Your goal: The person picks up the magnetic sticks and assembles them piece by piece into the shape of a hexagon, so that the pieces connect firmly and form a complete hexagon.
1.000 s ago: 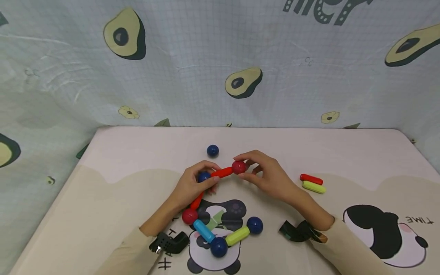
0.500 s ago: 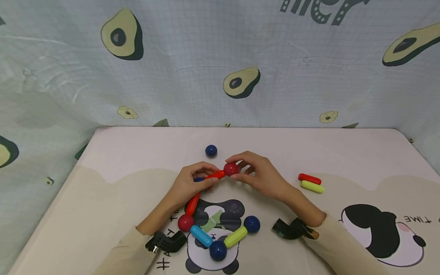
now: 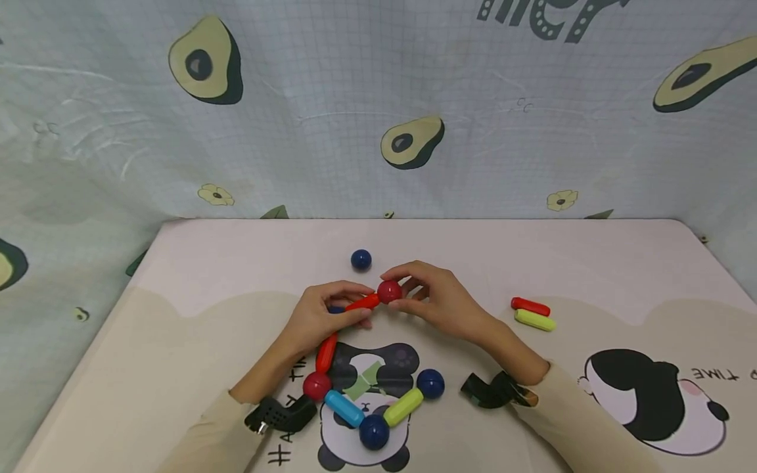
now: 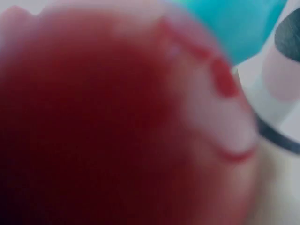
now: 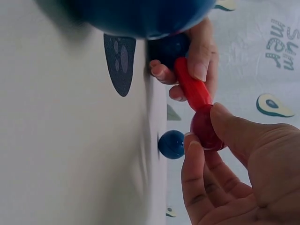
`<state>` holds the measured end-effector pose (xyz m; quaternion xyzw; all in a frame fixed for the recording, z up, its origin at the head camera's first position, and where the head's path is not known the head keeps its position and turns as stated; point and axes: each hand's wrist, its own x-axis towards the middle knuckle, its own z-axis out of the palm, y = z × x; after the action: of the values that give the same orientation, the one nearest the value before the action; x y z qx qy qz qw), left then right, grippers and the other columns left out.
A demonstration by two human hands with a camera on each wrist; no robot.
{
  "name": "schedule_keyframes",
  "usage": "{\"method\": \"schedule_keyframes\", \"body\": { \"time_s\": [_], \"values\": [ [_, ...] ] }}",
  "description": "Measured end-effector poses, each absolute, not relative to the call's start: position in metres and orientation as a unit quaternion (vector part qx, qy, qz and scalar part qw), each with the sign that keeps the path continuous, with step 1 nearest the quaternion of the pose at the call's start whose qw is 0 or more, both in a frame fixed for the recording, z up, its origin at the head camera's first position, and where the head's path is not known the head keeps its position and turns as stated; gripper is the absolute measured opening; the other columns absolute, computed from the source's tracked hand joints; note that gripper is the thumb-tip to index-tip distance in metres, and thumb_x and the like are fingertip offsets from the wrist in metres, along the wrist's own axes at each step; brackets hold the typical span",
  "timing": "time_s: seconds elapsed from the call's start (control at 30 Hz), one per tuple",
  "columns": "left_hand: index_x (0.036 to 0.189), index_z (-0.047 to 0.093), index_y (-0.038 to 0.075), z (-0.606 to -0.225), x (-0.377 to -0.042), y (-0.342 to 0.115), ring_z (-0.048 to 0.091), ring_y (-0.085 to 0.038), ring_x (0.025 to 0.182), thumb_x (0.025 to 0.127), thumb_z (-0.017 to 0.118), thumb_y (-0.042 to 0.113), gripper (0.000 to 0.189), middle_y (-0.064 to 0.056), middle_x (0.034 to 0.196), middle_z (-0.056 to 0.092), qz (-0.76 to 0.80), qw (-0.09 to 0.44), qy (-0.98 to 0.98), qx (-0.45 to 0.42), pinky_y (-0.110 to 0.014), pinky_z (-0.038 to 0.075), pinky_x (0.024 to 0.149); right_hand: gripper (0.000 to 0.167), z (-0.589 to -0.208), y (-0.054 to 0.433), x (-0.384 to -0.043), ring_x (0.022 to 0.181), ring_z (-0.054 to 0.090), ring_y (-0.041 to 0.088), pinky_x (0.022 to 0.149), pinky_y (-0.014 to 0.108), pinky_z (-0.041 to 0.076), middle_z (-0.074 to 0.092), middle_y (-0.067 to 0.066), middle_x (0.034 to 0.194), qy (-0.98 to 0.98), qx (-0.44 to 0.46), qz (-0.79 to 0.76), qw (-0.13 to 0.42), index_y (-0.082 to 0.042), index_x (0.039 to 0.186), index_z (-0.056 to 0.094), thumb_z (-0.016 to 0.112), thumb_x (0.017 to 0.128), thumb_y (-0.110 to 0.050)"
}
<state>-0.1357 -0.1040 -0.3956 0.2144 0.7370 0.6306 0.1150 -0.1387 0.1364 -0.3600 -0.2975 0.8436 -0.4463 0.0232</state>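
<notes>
In the head view my right hand (image 3: 440, 302) pinches a red ball (image 3: 389, 292) between thumb and fingertips. The ball meets the end of a red stick (image 3: 362, 303), which my left hand (image 3: 316, 318) grips beside a mostly covered blue ball (image 5: 169, 49). Below the left hand, a chain continues: another red stick (image 3: 326, 353), a red ball (image 3: 317, 386), a light-blue stick (image 3: 345, 408), a blue ball (image 3: 374, 431), a yellow-green stick (image 3: 403, 407) and a blue ball (image 3: 430, 383). A blurred red ball (image 4: 103, 112) fills most of the left wrist view.
A loose blue ball (image 3: 361, 259) lies beyond the hands. To the right, a red stick (image 3: 530, 306) and a yellow-green stick (image 3: 535, 320) lie side by side. The table (image 3: 177, 341) has a printed cover, and a patterned curtain (image 3: 331, 79) hangs behind it.
Both hands have shifted a little to the left with the red stick and red ball between them. The chain's near-left red ball has slid left and closer to me.
</notes>
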Motion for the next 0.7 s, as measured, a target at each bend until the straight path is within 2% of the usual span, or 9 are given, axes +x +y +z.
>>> {"method": "schedule_keyframes", "body": {
  "time_s": [0.17, 0.3, 0.43, 0.7],
  "values": [
    [0.114, 0.067, 0.007, -0.395, -0.135, -0.104, 0.070, -0.021, 0.077, 0.085, 0.073, 0.014, 0.030, -0.005, 0.083, 0.072, 0.617, 0.105, 0.749, 0.215, -0.031, 0.050, 0.084, 0.048, -0.356, 0.141, -0.136, 0.093, 0.061, 0.011, 0.078, 0.026, 0.052, 0.060, -0.001, 0.117, 0.856, -0.290, -0.427, 0.027, -0.013, 0.125, 0.060, 0.077, 0.081, -0.009],
    [0.115, 0.068, 0.008, -0.396, -0.134, -0.102, 0.069, -0.020, 0.078, 0.085, 0.074, 0.014, 0.031, -0.004, 0.092, 0.071, 0.607, 0.103, 0.759, 0.213, -0.032, 0.051, 0.083, 0.049, -0.350, 0.156, -0.131, 0.091, 0.061, 0.009, 0.079, 0.026, 0.052, 0.060, 0.001, 0.117, 0.871, -0.273, -0.408, 0.024, -0.017, 0.127, 0.059, 0.077, 0.082, -0.012],
    [0.114, 0.069, 0.009, -0.397, -0.135, -0.102, 0.066, -0.017, 0.083, 0.083, 0.075, 0.012, 0.032, -0.003, 0.102, 0.069, 0.594, 0.094, 0.769, 0.217, -0.032, 0.051, 0.082, 0.048, -0.345, 0.180, -0.125, 0.090, 0.061, 0.009, 0.076, 0.027, 0.053, 0.061, 0.003, 0.116, 0.883, -0.269, -0.385, -0.005, -0.015, 0.126, 0.060, 0.077, 0.081, -0.011],
    [0.116, 0.067, 0.005, -0.397, -0.134, -0.103, 0.068, -0.020, 0.076, 0.085, 0.072, 0.008, 0.032, -0.009, 0.099, 0.069, 0.606, 0.107, 0.755, 0.229, -0.030, 0.052, 0.081, 0.038, -0.344, 0.243, -0.112, 0.084, 0.058, 0.004, 0.067, 0.023, 0.051, 0.065, -0.002, 0.107, 0.915, -0.243, -0.315, -0.071, -0.014, 0.117, 0.065, 0.075, 0.082, -0.006]
  ]
}}
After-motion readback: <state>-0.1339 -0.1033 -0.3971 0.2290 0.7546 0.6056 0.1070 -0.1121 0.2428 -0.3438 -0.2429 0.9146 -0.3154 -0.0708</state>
